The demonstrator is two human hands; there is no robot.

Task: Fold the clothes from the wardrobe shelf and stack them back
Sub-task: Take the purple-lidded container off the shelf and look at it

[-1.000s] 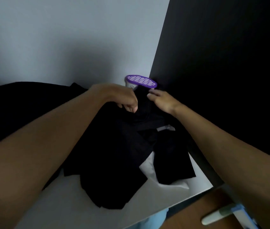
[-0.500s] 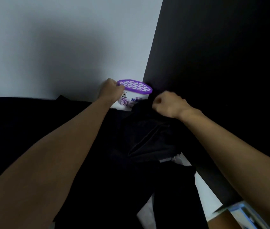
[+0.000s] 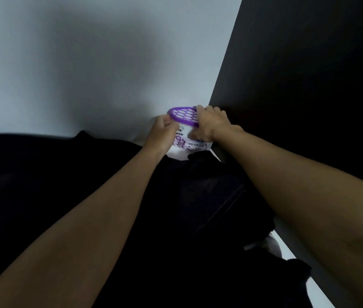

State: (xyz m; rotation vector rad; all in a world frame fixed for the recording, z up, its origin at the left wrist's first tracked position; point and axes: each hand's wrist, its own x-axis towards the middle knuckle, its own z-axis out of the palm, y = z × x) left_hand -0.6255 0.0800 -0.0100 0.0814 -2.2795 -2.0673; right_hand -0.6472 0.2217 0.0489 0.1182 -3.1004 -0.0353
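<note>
Head view: left hand (image 3: 163, 133) and right hand (image 3: 212, 124) fingers (image 3: 200, 108) clasp the purple-lidded tub (image 3: 185, 138) above black clothes (image 3: 198, 207).

Dim overall; brightest on the pale back wall (image 3: 87, 63) toward 10 o'clock; soft shadow pooled near 12; black clothes (image 3: 87, 196) swallowed without detail; wide-angle bending at edges; slight softness throughout.

Two bare forearms, no sleeves in view, left hand (image 3: 162, 134) and right hand (image 3: 212, 123) without rings or watch
</note>
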